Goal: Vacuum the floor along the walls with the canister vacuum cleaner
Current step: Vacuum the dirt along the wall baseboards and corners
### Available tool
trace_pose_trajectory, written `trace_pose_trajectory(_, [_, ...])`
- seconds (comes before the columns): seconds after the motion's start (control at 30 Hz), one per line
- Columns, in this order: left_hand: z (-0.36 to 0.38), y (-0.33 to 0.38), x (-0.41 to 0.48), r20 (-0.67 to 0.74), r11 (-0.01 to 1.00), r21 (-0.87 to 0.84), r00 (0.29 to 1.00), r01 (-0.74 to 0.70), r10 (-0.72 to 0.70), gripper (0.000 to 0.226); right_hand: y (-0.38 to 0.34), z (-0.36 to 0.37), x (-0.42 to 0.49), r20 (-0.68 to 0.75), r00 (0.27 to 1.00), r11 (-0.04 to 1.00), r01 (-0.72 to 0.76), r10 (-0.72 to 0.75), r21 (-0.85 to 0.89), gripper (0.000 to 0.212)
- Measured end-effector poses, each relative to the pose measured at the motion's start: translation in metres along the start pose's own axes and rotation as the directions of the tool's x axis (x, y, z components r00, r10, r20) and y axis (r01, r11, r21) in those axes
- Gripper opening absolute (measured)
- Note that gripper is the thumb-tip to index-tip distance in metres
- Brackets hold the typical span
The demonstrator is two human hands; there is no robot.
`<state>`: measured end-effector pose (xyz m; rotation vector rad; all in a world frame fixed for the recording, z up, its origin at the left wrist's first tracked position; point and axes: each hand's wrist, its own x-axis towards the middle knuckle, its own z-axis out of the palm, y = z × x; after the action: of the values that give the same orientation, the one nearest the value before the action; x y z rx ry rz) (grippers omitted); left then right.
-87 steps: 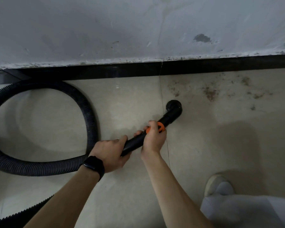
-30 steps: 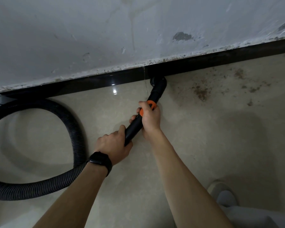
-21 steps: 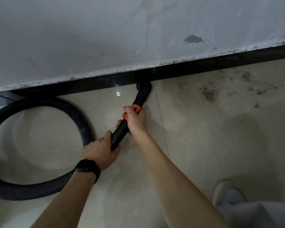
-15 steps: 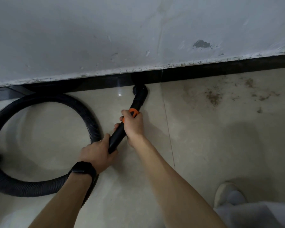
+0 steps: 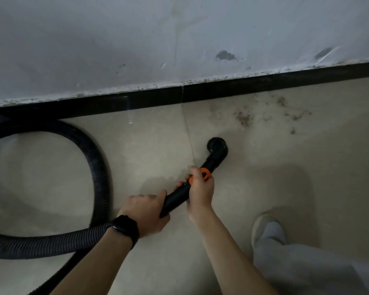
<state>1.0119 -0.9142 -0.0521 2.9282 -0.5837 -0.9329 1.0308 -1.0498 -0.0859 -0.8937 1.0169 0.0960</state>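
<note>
Gripping black vacuum tube [image 5: 180, 195]: left hand [image 5: 146, 213] fingers curled round rear end, right hand [image 5: 200, 189] wrapped at orange ring [image 5: 205, 173]. Nozzle [image 5: 217, 146] on floor [image 5: 264, 177], near baseboard [image 5: 264, 84], short of dirt patch [image 5: 246, 119]. Hose [image 5: 98, 167] looped leftward.

The person shows two arms and one leg. The left forearm [image 5: 90, 269] and the right forearm [image 5: 232, 252] are bare along their whole visible length, and the left hand [image 5: 146, 211] and right hand [image 5: 200, 188] are bare too. Around the left wrist sits a black watch [image 5: 124, 227] with a wide matte band and a dark, rounded rectangular face. At the near right is a trouser leg [image 5: 307, 269] of pale grey, soft cloth in loose folds, bunched at its far end over a shoe [image 5: 262, 224]. The shoe is off-white with a smooth, rounded toe; only its front part shows, and the dim light dulls its colour.
</note>
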Motion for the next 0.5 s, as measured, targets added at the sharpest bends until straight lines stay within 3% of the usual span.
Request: trace_pose_trajectory(0.5, [-0.005,0.014,0.024,-0.038,0.992,-0.079,0.995,-0.097,0.094,0.029,-0.023,-0.012,0.005,-0.090,0.994,0.996,0.055,-0.062,-0.074,0.010])
